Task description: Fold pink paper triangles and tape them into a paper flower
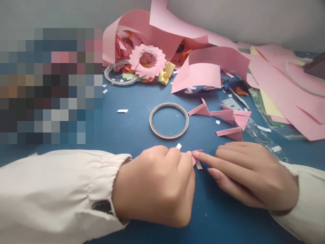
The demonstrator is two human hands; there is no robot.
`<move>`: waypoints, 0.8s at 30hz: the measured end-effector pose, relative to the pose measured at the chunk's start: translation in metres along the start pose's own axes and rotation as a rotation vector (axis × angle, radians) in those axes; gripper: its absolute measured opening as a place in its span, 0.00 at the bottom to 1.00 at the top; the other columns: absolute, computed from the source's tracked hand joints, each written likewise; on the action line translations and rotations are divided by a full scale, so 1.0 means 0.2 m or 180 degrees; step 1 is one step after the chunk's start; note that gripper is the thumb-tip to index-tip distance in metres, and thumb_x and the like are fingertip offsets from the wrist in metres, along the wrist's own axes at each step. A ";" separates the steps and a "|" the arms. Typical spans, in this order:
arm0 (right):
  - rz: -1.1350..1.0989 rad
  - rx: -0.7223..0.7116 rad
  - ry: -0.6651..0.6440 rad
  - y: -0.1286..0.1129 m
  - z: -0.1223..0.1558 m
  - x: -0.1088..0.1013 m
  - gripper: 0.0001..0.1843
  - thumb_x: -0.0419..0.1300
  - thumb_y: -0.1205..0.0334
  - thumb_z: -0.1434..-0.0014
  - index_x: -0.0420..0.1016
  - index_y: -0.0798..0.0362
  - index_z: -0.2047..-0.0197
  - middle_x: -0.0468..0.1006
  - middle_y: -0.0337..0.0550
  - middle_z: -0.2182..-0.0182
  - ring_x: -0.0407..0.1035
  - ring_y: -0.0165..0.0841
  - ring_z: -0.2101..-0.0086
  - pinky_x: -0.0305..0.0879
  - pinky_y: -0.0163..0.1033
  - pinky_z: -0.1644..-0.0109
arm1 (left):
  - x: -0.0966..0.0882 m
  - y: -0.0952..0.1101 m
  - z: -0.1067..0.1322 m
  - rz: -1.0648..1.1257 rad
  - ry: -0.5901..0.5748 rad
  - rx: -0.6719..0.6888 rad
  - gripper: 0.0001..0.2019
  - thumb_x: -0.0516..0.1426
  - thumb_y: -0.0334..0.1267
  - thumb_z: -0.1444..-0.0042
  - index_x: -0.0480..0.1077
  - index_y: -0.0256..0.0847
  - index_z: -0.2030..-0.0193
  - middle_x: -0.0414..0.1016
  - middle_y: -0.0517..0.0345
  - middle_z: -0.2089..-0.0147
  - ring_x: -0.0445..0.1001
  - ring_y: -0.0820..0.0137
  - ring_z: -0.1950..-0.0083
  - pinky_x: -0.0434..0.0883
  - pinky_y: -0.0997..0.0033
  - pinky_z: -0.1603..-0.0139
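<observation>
My left hand (157, 186) is closed in a pinch on a small folded pink paper piece (194, 160) close to the table top, and its knuckles hide most of the piece. From the right, my right hand (251, 173) rests the tip of its outstretched index finger on the same piece. Its thumb is apart from the index finger, and the other fingers are bent. By the fingertips lie a white paper strip (199, 165) and a white scrap (179, 146). A thin tape roll (169, 137) lies flat just beyond my left hand.
Several folded pink pieces (230, 133) lie beyond my right hand, beside a clear ruler (266, 137). At the back are a pink folded-paper ring (137, 62), another tape roll (122, 82) and curled pink sheets (205, 74). More pink sheets (289, 81) lie at the right. The left side is blurred out.
</observation>
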State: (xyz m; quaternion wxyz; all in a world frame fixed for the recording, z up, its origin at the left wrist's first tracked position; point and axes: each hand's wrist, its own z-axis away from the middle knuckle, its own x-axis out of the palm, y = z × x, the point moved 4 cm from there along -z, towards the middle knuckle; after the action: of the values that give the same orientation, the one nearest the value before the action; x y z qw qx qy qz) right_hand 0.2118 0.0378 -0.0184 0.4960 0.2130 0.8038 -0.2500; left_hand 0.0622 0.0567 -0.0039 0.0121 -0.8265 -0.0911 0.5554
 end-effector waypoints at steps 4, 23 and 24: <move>-0.0157 0.0197 0.0080 0.01 0.01 -0.02 0.16 0.48 0.70 0.38 0.67 0.61 0.49 0.68 0.38 0.79 0.59 0.28 0.78 0.57 0.36 0.77 | -0.01 0.02 -0.01 -0.0163 -0.0120 0.0229 0.09 0.52 0.27 0.50 0.73 0.31 0.75 0.70 0.50 0.80 0.62 0.70 0.83 0.55 0.70 0.87; -0.0027 0.0047 -0.0104 -0.05 -0.02 0.01 0.13 0.48 0.70 0.38 0.67 0.62 0.52 0.71 0.40 0.77 0.62 0.30 0.77 0.57 0.37 0.76 | -0.01 0.08 0.00 0.0160 -0.0271 0.0195 0.12 0.48 0.28 0.47 0.69 0.36 0.77 0.71 0.50 0.79 0.61 0.69 0.83 0.56 0.68 0.86; 0.0003 0.0046 -0.0099 -0.05 -0.02 0.01 0.13 0.48 0.70 0.37 0.67 0.61 0.51 0.71 0.40 0.77 0.62 0.30 0.77 0.57 0.37 0.76 | -0.01 0.08 0.00 0.0164 -0.0280 0.0196 0.13 0.48 0.29 0.45 0.68 0.36 0.77 0.70 0.50 0.78 0.61 0.69 0.83 0.56 0.68 0.86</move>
State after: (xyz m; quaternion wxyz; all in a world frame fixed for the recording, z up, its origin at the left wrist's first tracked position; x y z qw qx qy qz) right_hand 0.2027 0.0321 -0.0161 0.5069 0.2131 0.7941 -0.2589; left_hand 0.0643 0.0408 -0.0042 0.0192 -0.8026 -0.0530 0.5939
